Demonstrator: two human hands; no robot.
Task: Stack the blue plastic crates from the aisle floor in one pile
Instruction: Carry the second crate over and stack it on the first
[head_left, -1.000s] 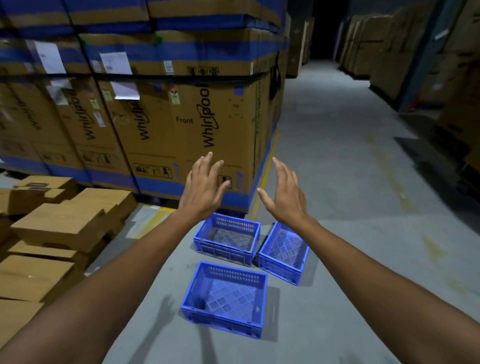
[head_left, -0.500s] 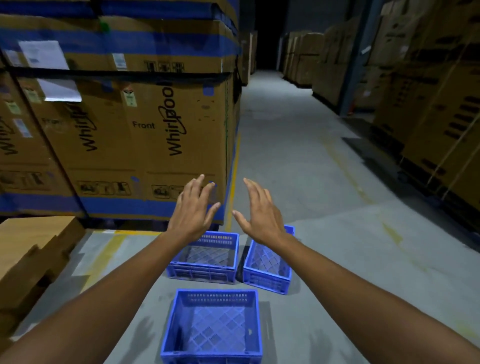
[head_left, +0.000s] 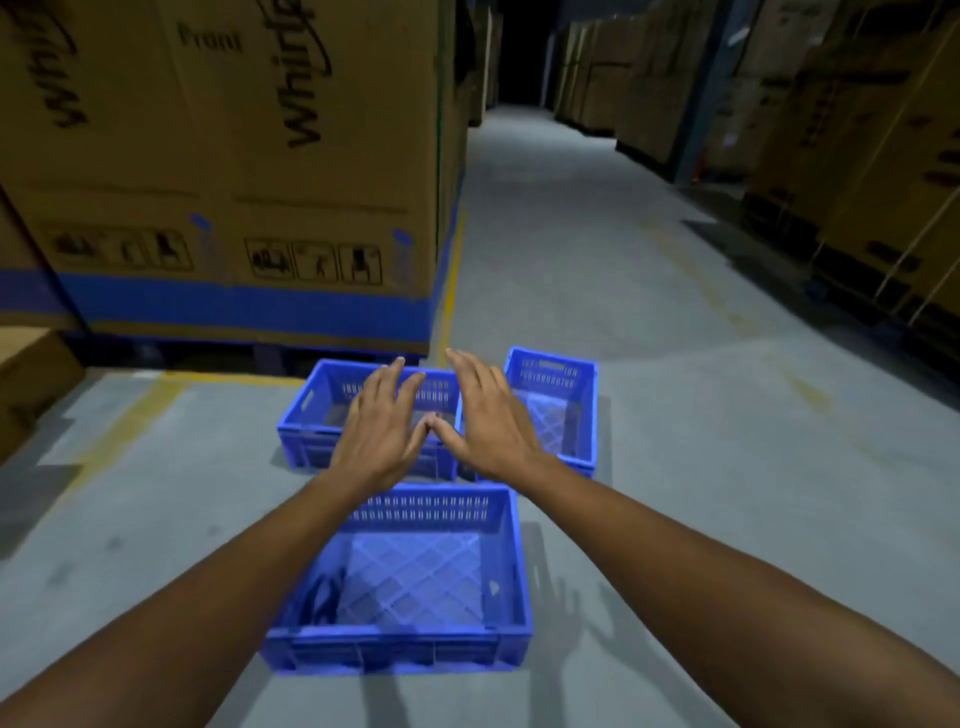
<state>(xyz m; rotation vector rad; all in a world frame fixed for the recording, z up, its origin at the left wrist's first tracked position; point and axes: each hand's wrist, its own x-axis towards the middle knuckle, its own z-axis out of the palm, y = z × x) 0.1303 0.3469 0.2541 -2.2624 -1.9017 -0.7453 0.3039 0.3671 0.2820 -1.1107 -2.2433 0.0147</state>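
Three blue plastic lattice crates lie unstacked on the grey aisle floor (head_left: 649, 415): near crate (head_left: 395, 649), far-left crate (head_left: 306, 441), far-right crate (head_left: 550, 371). Left hand (head_left: 382, 436) and right hand (head_left: 493, 426) hover above, fingers straight, holding nothing.

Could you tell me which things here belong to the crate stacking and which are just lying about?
Job: near blue crate, far left blue crate, far right blue crate; left hand and right hand, both open.
Lying about: large Whirlpool carton, small cardboard box at left, stacked cartons on right.
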